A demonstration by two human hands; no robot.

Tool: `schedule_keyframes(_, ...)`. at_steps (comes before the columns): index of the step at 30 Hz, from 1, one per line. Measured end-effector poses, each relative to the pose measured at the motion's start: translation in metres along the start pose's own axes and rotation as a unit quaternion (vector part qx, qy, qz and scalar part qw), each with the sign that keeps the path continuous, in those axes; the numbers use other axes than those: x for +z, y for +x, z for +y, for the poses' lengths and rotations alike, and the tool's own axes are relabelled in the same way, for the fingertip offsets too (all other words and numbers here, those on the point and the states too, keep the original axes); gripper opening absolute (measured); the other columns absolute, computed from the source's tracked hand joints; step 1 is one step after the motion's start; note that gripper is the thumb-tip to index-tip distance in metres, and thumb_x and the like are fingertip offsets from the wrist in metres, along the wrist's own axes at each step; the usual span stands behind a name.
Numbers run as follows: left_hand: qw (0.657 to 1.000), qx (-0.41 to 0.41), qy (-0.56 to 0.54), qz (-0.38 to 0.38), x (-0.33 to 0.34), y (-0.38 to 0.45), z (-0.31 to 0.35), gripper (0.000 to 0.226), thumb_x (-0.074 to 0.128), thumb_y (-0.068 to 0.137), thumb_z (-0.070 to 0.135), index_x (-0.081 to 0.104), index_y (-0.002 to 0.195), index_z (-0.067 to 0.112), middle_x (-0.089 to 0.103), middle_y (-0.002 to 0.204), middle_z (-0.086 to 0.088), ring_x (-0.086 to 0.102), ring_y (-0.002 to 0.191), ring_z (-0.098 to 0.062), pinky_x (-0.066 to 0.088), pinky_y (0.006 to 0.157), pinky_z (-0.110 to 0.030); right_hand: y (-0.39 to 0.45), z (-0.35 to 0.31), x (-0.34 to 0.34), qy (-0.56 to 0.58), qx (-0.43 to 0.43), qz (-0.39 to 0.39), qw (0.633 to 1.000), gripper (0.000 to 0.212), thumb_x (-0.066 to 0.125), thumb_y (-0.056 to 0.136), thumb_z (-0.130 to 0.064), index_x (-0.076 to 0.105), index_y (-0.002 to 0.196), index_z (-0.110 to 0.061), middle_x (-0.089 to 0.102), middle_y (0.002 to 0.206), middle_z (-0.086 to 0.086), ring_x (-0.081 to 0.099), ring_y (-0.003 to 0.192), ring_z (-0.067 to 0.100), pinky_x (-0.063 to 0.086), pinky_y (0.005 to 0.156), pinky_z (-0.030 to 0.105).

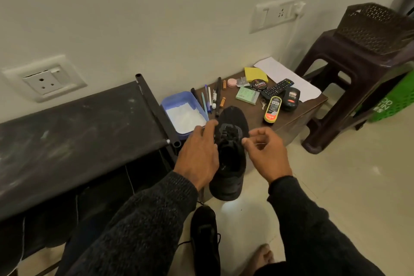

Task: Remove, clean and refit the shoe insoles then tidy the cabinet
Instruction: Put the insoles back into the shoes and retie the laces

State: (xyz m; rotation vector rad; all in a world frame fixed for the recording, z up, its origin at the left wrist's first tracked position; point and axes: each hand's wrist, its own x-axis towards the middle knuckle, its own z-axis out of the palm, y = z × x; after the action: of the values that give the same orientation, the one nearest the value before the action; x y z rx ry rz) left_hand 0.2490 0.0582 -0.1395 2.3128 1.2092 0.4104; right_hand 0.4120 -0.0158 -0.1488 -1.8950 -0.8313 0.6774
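We see the black shoe (230, 154) resting at the near edge of the low brown table (298, 116), its heel overhanging the floor. Our left hand (198, 154) touches its left side with fingers at the laces, grip loosely curled; whether it pinches a lace we cannot tell. Our right hand (266, 152) hovers just right, thumb and forefinger narrowed, holding nothing visible. A second shoe (206, 240) lies on the open tiled floor (349, 177) below.
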Motion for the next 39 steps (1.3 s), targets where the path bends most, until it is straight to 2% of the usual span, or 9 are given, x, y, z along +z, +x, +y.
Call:
schedule_keyframes(8, 1.000, 0.023, -0.001, -0.007, 0.029, 0.027, -0.016, 0.043, 0.067, 0.093, 0.032, 0.052, 0.133, 0.031, 0.057, 0.119, 0.005, 0.055, 0.111, -0.011, 0.042, 0.092, -0.018, 0.041, -0.013, 0.017, 0.182, 0.128, -0.053, 0.974, 0.037, 0.075, 0.083, 0.001, 0.064, 0.114, -0.015, 0.074, 0.083, 0.002, 0.071, 0.073, 0.011, 0.056, 0.069, 0.024)
schedule_keyframes(12, 0.999, 0.028, -0.003, 0.019, 0.030, 0.030, -0.022, 0.042, 0.068, 0.091, 0.043, 0.059, 0.131, 0.032, 0.063, 0.112, 0.004, 0.058, 0.105, -0.013, 0.052, 0.090, -0.027, 0.045, -0.025, 0.002, 0.426, 0.195, -0.086, 0.879, 0.042, 0.057, 0.087, 0.006, 0.057, 0.123, -0.014, 0.062, 0.088, 0.008, 0.062, 0.072, 0.018, 0.054, 0.085, 0.037)
schedule_keyframes(18, 1.000, -0.003, -0.019, 0.016, 0.025, 0.031, -0.012, 0.043, 0.070, 0.091, 0.045, 0.059, 0.132, 0.036, 0.070, 0.119, 0.007, 0.065, 0.107, -0.012, 0.057, 0.094, -0.034, 0.044, -0.028, -0.054, 0.528, 0.078, -0.080, 0.842, 0.027, 0.064, 0.092, -0.010, 0.060, 0.118, -0.013, 0.054, 0.083, -0.003, 0.045, 0.061, 0.008, 0.050, 0.070, 0.027)
schedule_keyframes(20, 1.000, -0.010, -0.008, 0.013, 0.025, 0.031, -0.010, 0.044, 0.071, 0.090, 0.046, 0.058, 0.131, 0.037, 0.070, 0.118, 0.007, 0.067, 0.103, -0.013, 0.058, 0.092, -0.033, 0.040, -0.019, -0.072, 0.450, 0.084, -0.037, 0.888, 0.007, 0.065, 0.094, -0.016, 0.064, 0.101, -0.015, 0.050, 0.072, -0.003, 0.041, 0.055, 0.010, 0.047, 0.066, 0.029)
schedule_keyframes(23, 1.000, -0.027, -0.010, 0.000, 0.021, 0.032, -0.009, 0.047, 0.072, 0.088, 0.048, 0.056, 0.131, 0.035, 0.068, 0.119, 0.007, 0.065, 0.102, -0.013, 0.055, 0.089, -0.031, 0.038, 0.010, -0.089, -0.018, 0.115, 0.002, 0.993, 0.021, 0.074, 0.090, -0.029, 0.069, 0.087, -0.009, 0.066, 0.071, 0.005, 0.058, 0.063, 0.022, 0.056, 0.068, 0.040)
schedule_keyframes(27, 0.998, -0.020, -0.060, -0.028, 0.017, 0.036, -0.011, 0.040, 0.067, 0.090, 0.055, 0.056, 0.121, 0.033, 0.061, 0.103, 0.015, 0.059, 0.091, -0.003, 0.054, 0.083, -0.023, 0.035, 0.033, -0.079, -0.240, 0.223, -0.169, 0.930, 0.028, 0.073, 0.087, -0.049, 0.070, 0.099, -0.023, 0.073, 0.096, 0.005, 0.071, 0.083, 0.023, 0.063, 0.074, 0.038)
schedule_keyframes(30, 0.997, -0.007, -0.078, -0.022, 0.019, 0.039, -0.014, 0.019, 0.052, 0.102, 0.045, 0.060, 0.111, 0.031, 0.064, 0.099, 0.012, 0.060, 0.088, -0.002, 0.056, 0.082, -0.023, 0.040, 0.039, -0.059, -0.409, 0.164, -0.120, 0.889, 0.035, 0.067, 0.088, -0.057, 0.066, 0.111, -0.030, 0.060, 0.123, 0.003, 0.060, 0.105, 0.023, 0.055, 0.088, 0.041)
schedule_keyframes(34, 0.997, 0.024, -0.068, -0.005, 0.021, 0.041, -0.025, 0.014, 0.053, 0.104, 0.026, 0.065, 0.112, 0.029, 0.065, 0.106, 0.008, 0.059, 0.098, -0.005, 0.051, 0.088, -0.018, 0.038, 0.022, -0.025, -0.492, 0.054, -0.022, 0.869, 0.026, 0.062, 0.096, -0.044, 0.068, 0.112, -0.025, 0.055, 0.122, 0.009, 0.050, 0.115, 0.029, 0.050, 0.090, 0.044)
schedule_keyframes(39, 0.997, 0.056, -0.053, -0.021, 0.022, 0.042, -0.027, 0.017, 0.055, 0.103, 0.030, 0.066, 0.116, 0.031, 0.064, 0.104, 0.009, 0.058, 0.096, -0.003, 0.044, 0.085, -0.010, 0.047, 0.001, 0.000, -0.237, -0.071, -0.119, 0.962, 0.009, 0.067, 0.096, -0.024, 0.074, 0.097, -0.029, 0.070, 0.089, -0.013, 0.062, 0.082, 0.002, 0.053, 0.075, 0.023)
